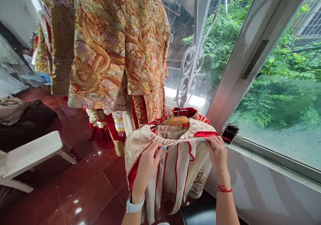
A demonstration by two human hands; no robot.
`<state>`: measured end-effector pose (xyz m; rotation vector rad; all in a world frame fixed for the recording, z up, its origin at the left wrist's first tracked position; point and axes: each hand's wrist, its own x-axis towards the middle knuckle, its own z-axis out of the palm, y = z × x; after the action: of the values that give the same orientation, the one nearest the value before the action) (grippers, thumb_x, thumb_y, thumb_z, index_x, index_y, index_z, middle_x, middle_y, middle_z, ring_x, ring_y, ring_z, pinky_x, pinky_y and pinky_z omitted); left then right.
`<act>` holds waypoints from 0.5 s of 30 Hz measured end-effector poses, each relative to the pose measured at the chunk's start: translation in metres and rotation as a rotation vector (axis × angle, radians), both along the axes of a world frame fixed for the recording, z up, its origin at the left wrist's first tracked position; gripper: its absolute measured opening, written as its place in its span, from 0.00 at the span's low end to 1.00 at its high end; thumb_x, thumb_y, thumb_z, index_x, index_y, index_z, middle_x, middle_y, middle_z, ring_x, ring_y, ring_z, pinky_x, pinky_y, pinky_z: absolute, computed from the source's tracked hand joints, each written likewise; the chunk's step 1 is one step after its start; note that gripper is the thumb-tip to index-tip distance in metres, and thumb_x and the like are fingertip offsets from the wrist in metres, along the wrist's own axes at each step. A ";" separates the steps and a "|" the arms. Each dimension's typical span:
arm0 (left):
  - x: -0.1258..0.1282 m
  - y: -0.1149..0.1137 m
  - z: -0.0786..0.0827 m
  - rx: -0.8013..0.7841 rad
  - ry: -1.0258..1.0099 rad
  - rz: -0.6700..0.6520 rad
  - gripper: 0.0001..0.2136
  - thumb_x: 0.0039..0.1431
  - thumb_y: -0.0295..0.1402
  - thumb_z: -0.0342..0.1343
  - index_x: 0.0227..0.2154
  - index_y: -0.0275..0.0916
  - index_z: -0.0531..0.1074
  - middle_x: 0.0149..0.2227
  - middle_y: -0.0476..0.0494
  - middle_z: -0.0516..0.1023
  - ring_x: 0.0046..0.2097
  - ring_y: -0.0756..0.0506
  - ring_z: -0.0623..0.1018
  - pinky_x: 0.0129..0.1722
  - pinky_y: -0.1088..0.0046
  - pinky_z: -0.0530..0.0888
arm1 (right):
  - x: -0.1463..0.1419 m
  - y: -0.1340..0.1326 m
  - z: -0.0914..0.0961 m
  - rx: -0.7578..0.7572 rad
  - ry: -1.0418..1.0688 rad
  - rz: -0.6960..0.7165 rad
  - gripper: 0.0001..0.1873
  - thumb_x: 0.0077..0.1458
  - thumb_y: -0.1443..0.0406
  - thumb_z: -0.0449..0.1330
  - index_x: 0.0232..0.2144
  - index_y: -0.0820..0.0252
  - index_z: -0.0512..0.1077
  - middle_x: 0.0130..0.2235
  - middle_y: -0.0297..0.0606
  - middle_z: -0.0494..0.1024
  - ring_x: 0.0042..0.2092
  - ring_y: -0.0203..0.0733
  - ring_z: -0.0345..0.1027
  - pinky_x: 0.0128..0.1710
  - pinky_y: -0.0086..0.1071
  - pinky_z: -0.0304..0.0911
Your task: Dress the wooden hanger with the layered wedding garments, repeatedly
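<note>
A cream skirt with red stripes (173, 171) hangs from a wooden hanger (177, 120) in front of me, its gathered waistband open at the top. My left hand (147, 163) pinches the waistband's thin cream cord at the left. My right hand (217, 149) pinches the same cord at the right, so the cord runs taut between both hands. A white watch sits on my left wrist, a red string on my right wrist.
Gold and red embroidered robes (117, 47) hang at the upper left. A white bench (27, 156) stands on the red tiled floor to the left. A phone (229, 133) lies on the window sill to the right, beneath a large window with a white scrolled grille.
</note>
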<state>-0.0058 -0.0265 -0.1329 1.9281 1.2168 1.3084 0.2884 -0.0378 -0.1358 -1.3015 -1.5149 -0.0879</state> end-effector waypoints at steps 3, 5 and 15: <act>-0.005 -0.009 -0.009 0.006 -0.019 0.005 0.10 0.64 0.36 0.52 0.44 0.43 0.75 0.46 0.41 0.79 0.40 0.44 0.79 0.39 0.69 0.76 | 0.003 -0.011 -0.016 0.040 0.153 0.023 0.09 0.60 0.57 0.61 0.36 0.54 0.79 0.37 0.40 0.80 0.40 0.48 0.70 0.43 0.42 0.66; -0.013 -0.019 -0.026 -0.034 -0.101 -0.032 0.15 0.64 0.38 0.53 0.51 0.45 0.73 0.59 0.38 0.73 0.48 0.43 0.79 0.43 0.68 0.78 | 0.011 -0.021 -0.039 0.040 0.341 0.021 0.12 0.61 0.57 0.60 0.43 0.55 0.77 0.42 0.43 0.80 0.43 0.48 0.72 0.43 0.42 0.69; -0.032 -0.084 -0.179 -0.881 0.177 -0.329 0.24 0.52 0.54 0.54 0.42 0.41 0.76 0.42 0.37 0.82 0.42 0.37 0.81 0.44 0.62 0.78 | 0.124 -0.289 -0.220 -0.926 0.337 -1.373 0.33 0.53 0.62 0.58 0.62 0.59 0.66 0.66 0.61 0.59 0.65 0.74 0.54 0.56 0.69 0.55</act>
<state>-0.0378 -0.1102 -0.3119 1.4919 1.2023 0.3228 0.4127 -0.3273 -0.3561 -2.7234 -0.0692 -0.0288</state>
